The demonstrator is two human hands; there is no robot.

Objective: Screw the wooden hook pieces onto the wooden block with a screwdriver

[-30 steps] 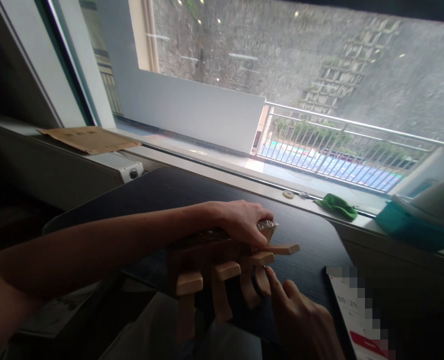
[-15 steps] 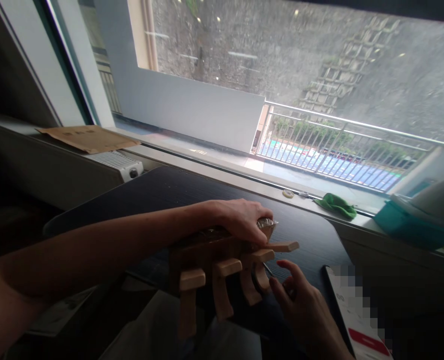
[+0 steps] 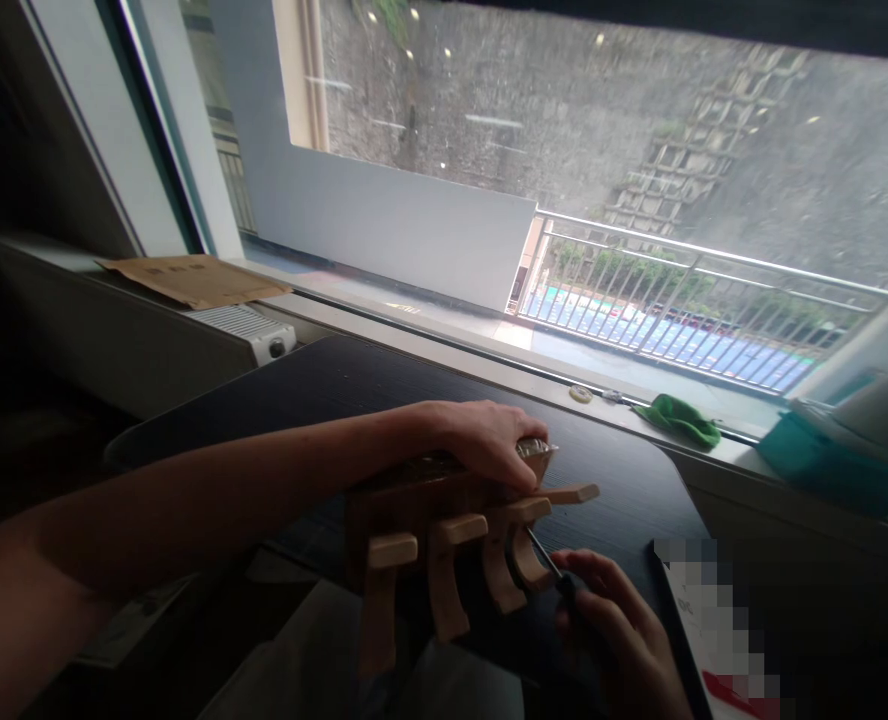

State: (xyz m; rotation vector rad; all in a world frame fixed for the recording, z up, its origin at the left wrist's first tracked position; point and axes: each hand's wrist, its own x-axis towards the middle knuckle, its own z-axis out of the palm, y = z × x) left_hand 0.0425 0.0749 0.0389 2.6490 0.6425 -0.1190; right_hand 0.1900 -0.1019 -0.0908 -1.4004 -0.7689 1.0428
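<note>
A wooden piece [image 3: 395, 505] with several curved, hook-like wooden arms [image 3: 444, 590] lies at the near edge of the dark table, partly under clear plastic wrap [image 3: 535, 450]. My left hand [image 3: 489, 440] is closed over its top, thumb on the near side and fingers curled over the far side. In my right hand [image 3: 616, 610] is a screwdriver [image 3: 566, 584] with a dark handle, gripped with curled fingers. Its thin metal shaft slants up-left to the rightmost curved arm. Where the tip meets the wood is too dark to make out.
A phone [image 3: 684, 600] lies right of my right hand on the dark table [image 3: 624, 480]. Along the window sill are a tape roll [image 3: 580, 394], a green cloth [image 3: 676, 420] and a teal box [image 3: 826, 455]. A brown envelope [image 3: 196, 280] rests on the left ledge.
My right hand has closed round the screwdriver handle and moved slightly down and right; its fingers were apart before. The left hand keeps its hold. The view has shifted slightly.
</note>
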